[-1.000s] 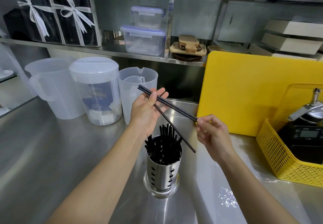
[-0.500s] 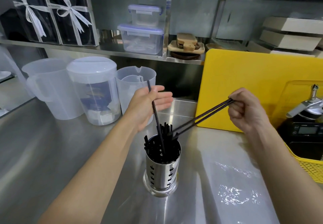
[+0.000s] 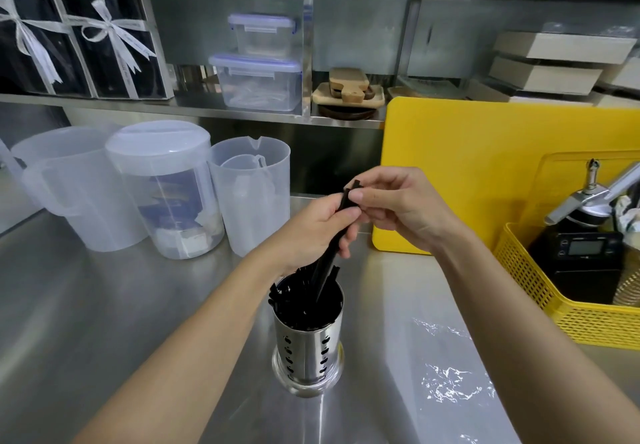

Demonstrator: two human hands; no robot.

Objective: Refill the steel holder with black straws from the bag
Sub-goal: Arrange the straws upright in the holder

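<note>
Since half a second ago, we note the right hand (image 3: pixel 408 208) has swung in from the right of the frame to meet the left hand (image 3: pixel 318 229) at centre, and the straws it carried now stand steeper, joined with the one the left held.

Both hands are closed on a small bundle of black straws (image 3: pixel 329 256). The right pinches the upper ends between thumb and forefinger; the left wraps the shafts just below. We cannot count the straws in the bundle.

The steel holder (image 3: pixel 308 343) stands on the steel counter (image 3: pixel 104 305) at lower centre, directly beneath the hands. It already carries a dense fill of straws, their tips showing above the rim. The lower ends of the held bundle are inside the rim, among those tips.

The long axis of the bundle runs from the upper right, at the fingertips, down and to the left into the holder mouth, tilted rather than plumb. The left hand is the nearer to the rim. We judge the coming move to be a release or a push along that axis.

A crumpled clear bag (image 3: pixel 450 378), we presume the supply, lies at lower right; its contents cannot be made out.
</note>
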